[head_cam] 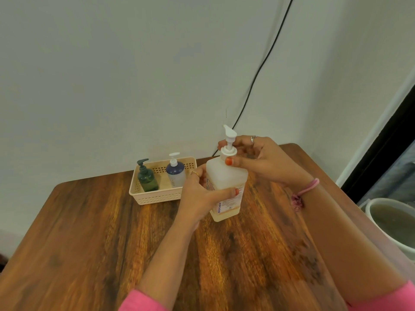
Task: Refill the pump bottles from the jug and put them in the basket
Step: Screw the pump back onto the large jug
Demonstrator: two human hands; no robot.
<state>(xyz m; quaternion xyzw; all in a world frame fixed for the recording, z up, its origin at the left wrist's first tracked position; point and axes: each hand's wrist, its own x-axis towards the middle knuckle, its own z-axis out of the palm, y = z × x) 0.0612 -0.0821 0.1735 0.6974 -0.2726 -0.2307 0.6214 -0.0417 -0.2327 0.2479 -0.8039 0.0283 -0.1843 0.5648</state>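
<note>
Gripping the translucent pump bottle [225, 187] around its body with the left hand [202, 196], pinching its white pump collar [228, 152] with the right hand [262, 158], keeping it upright over the wooden table [89, 232], just beside the beige basket [155, 196] holding a green pump bottle [147, 179] and a blue-and-clear one [176, 173].

Three pump bottles [225, 185], one basket [157, 196].
</note>
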